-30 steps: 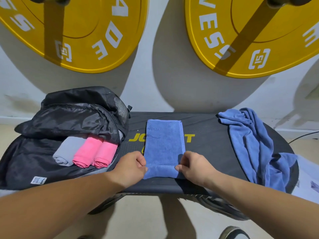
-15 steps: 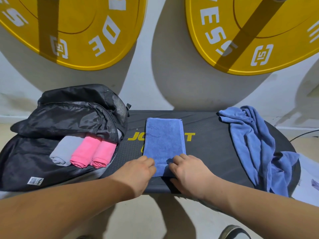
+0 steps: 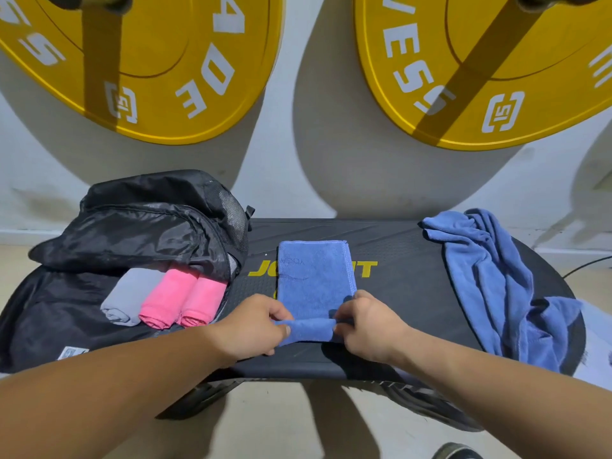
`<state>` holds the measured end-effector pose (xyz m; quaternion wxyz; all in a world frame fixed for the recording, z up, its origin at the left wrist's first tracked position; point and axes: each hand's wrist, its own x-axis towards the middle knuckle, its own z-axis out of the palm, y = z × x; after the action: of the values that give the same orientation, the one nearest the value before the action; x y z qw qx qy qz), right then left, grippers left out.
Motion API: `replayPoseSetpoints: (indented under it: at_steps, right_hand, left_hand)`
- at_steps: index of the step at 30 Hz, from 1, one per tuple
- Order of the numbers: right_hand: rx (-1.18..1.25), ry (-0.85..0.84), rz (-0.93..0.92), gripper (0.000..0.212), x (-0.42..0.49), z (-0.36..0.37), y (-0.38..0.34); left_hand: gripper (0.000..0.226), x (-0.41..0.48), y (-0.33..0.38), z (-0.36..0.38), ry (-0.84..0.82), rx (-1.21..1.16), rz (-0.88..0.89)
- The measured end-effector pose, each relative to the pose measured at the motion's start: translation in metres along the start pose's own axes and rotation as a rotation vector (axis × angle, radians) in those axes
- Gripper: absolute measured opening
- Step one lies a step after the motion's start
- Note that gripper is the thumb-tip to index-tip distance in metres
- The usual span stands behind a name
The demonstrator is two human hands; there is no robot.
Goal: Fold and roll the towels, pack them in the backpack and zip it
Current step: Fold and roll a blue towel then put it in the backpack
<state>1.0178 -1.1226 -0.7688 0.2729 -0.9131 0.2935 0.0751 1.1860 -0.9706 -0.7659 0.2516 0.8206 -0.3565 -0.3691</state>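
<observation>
Backpack (image 3: 132,233) lies open left of the fingers (image 3: 280,318), rolls (image 3: 165,296) packed inside. Left hand (image 3: 261,326) and right hand (image 3: 367,326) each pinch the near edge of the folded blue towel (image 3: 314,279) on the desk (image 3: 397,293), curling it over, probably so the roll starts tight. Crumpled towel (image 3: 490,276) waits right.

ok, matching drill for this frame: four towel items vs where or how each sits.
1 grey rolled towel
2 pink rolled towels
3 folded blue towel
4 crumpled blue towel

a near end curled over, pinched by left hand and right hand
b heaped at black bench right end
c leftmost in the open backpack
d backpack, right of the grey

Pairs: 1-c, 2-d, 3-a, 4-b
</observation>
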Motion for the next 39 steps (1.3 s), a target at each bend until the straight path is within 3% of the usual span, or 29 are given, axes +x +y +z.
replayPoseSetpoints:
  at_steps: [3,5,8,10,12,14,16,19,24,30,34,37,39]
  right_hand:
    - [0.156,0.062,0.132,0.012,0.006,-0.002,0.004]
    - [0.237,0.080,0.183,0.007,0.009,-0.003,0.006]
    - [0.073,0.136,0.097,0.009,0.013,-0.002,0.013]
    - [-0.024,0.211,0.012,0.007,0.013,-0.001,0.014]
    - [-0.243,0.333,-0.175,0.010,0.013,0.001,0.012]
    - [-0.456,0.370,-0.377,0.025,0.008,0.006,0.011]
    - [-0.524,0.369,-0.515,0.021,0.000,0.012,0.015]
    - [-0.572,0.362,-0.516,0.021,-0.005,0.017,0.025]
    - [-0.450,0.292,-0.334,0.017,0.004,0.010,0.025]
    - [0.212,-0.038,-0.026,0.032,0.011,-0.021,0.017]
    - [0.137,-0.080,0.081,0.014,0.014,-0.015,0.015]
    - [0.159,-0.056,0.209,0.026,0.020,-0.013,0.014]
    - [0.169,-0.047,0.284,0.037,0.024,-0.016,0.016]
  left_hand:
    - [0.008,0.007,0.005,0.004,0.069,-0.106,-0.167]
    - [0.015,0.011,0.003,0.002,0.126,-0.056,-0.156]
    - [0.024,0.018,-0.004,-0.008,0.212,0.305,0.133]
    - [0.014,0.014,-0.004,-0.007,0.222,0.619,0.430]
    - [0.016,0.006,-0.004,0.005,0.197,0.897,0.670]
    - [0.015,-0.004,-0.004,0.012,0.153,0.999,0.724]
    - [0.018,-0.005,-0.008,0.013,0.178,1.022,0.718]
    - [0.031,0.004,-0.011,0.013,0.208,1.066,0.657]
    - [0.015,0.009,-0.006,0.007,0.156,0.834,0.507]
    - [0.015,0.003,-0.006,-0.008,0.039,0.171,0.218]
    - [0.012,0.005,-0.003,-0.002,0.060,-0.085,0.018]
    - [0.022,0.009,-0.006,-0.001,0.108,-0.140,-0.103]
    - [0.029,0.012,-0.011,-0.007,0.156,-0.013,-0.060]
